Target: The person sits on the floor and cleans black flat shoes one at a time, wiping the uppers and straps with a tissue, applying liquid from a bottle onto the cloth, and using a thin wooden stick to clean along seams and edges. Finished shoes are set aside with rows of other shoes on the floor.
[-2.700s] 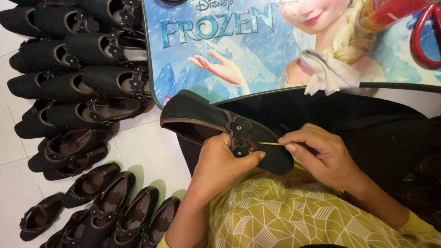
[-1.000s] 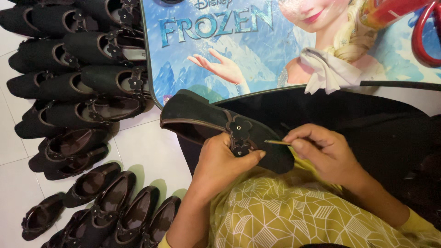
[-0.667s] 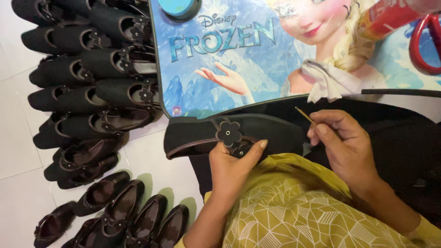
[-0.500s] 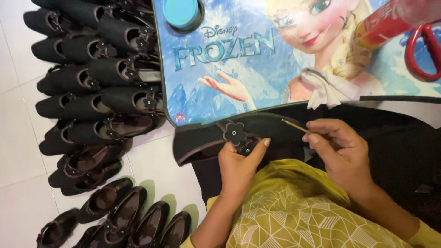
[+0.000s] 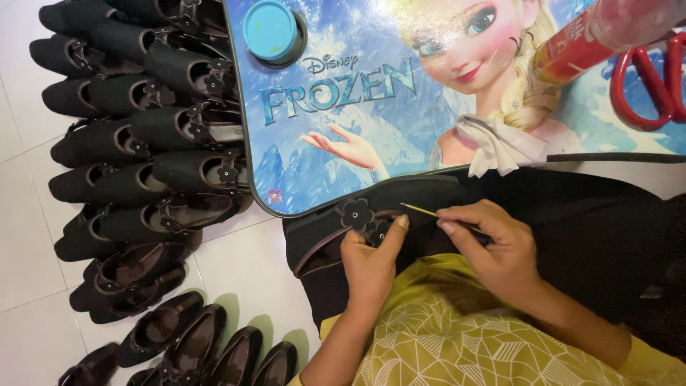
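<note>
My left hand (image 5: 371,259) grips a small dark shoe (image 5: 336,239) on my lap, thumb pressed beside its flower ornament (image 5: 356,213). My right hand (image 5: 496,246) pinches a thin yellowish stick (image 5: 421,210) whose tip points left toward the ornament, a short gap from it. The shoe lies sideways with its opening up, just below the edge of a low picture-printed table (image 5: 429,114). Yellow patterned cloth (image 5: 464,336) covers my lap.
Rows of matching dark shoes (image 5: 136,143) are stacked on the white tiled floor (image 5: 28,236) at left, with more at bottom left. On the table stand a blue round lid (image 5: 270,30), a red tube (image 5: 607,32) and red-handled scissors (image 5: 654,86). Black fabric (image 5: 607,229) lies at right.
The shoe was turned from sole-up to opening-up and brought nearer the table edge. My right hand drew the stick away from the ornament. The view shifted, showing more of the table.
</note>
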